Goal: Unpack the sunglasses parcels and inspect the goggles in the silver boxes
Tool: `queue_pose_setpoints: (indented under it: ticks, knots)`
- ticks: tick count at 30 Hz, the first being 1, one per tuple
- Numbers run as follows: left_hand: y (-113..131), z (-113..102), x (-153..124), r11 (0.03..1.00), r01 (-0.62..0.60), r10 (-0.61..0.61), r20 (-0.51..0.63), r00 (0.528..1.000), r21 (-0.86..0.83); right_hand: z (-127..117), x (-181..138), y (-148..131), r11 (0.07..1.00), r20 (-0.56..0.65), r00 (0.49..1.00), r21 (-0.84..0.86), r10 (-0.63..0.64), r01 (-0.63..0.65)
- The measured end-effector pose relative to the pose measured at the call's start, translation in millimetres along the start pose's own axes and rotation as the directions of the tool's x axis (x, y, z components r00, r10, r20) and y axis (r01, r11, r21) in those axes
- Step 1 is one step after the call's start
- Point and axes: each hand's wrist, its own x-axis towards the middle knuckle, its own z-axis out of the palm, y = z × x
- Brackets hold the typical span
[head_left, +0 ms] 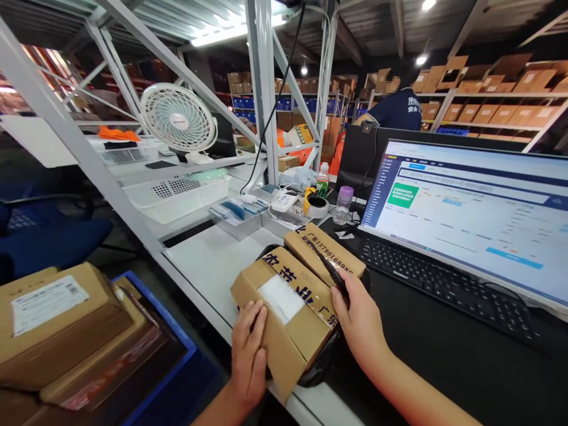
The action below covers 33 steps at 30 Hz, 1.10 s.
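1. Head view, centre: a cardboard box with dark printed characters sits tilted at the near edge of the worktop, a white patch showing on its top; cannot tell if that is a label or contents. Black plastic shows beneath it.
2. Left hand: fingers fairly straight and loosely spread, laid against the box's near left side. Not wrapped round anything.
3. Right hand: fingers curled closed on a slim dark tool, at the box's right side. Tool type unclear.
4. Second printed box: just beyond the first, partly behind the tool.
5. Right: keyboard on a black mat, lit monitor behind it.
6. Far side of worktop: tray of packets, tape roll, purple-capped bottle, green-labelled bottle.
7. Near left: labelled carton among others in a blue crate.
8. Far left: white fan. Far right: a co-worker in a dark blue shirt, before shelves of cartons.
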Motion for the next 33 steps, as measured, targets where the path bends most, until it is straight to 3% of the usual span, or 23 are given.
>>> queue_pose_setpoints:
  ticks: [2,4,6,9,10,12,15,19,22,24,27,30,33]
  knots:
    - [1,-13,-6,0.993,0.104,-0.087,0.242,0.966,-0.058,3,-1,-1,0.993,0.0,0.999,0.106,0.049,-0.049]
    - [-1,-34,4,0.984,0.166,-0.126,0.395,0.91,-0.069,6,-4,-6,0.971,0.024,0.995,0.214,0.101,-0.104]
    - [-3,-56,30,0.987,0.157,-0.147,0.424,0.894,0.011,7,-11,-13,0.949,0.051,0.993,0.293,0.11,-0.12]
    - [3,-78,87,0.96,0.089,-0.197,0.416,0.888,0.265,8,-27,-25,0.933,0.096,0.994,0.353,0.044,-0.076]
    - [7,-79,106,0.923,0.061,-0.236,0.433,0.87,0.38,7,-32,-28,0.931,0.124,0.992,0.36,0.013,-0.058]
    - [18,-70,134,0.88,-0.07,-0.196,0.495,0.846,0.469,4,-38,-29,0.936,0.184,0.982,0.351,-0.047,-0.02]
    - [29,-44,143,0.926,-0.19,-0.036,0.577,0.816,0.326,-14,-26,-21,0.956,0.196,0.977,0.292,-0.085,0.025]
    - [29,-24,121,0.972,-0.091,-0.04,0.534,0.845,0.217,-58,37,-13,0.983,0.261,0.956,0.157,-0.137,0.099]
    - [26,-26,109,0.985,-0.014,-0.079,0.524,0.848,0.171,-77,102,-27,0.942,0.432,0.865,-0.089,-0.257,0.324]
    - [25,-28,106,0.987,0.014,-0.098,0.533,0.84,0.16,-68,140,-44,0.826,0.54,0.773,-0.23,-0.332,0.515]
    - [25,-27,106,0.987,0.044,-0.124,0.562,0.818,0.155,-26,183,-73,0.626,0.656,0.641,-0.315,-0.399,0.713]
    - [23,-24,103,0.988,0.076,-0.142,0.577,0.805,0.137,24,206,-96,0.533,0.704,0.574,-0.322,-0.418,0.782]
    - [19,-23,98,0.99,0.089,-0.135,0.565,0.814,0.109,59,218,-104,0.461,0.748,0.503,-0.296,-0.433,0.837]
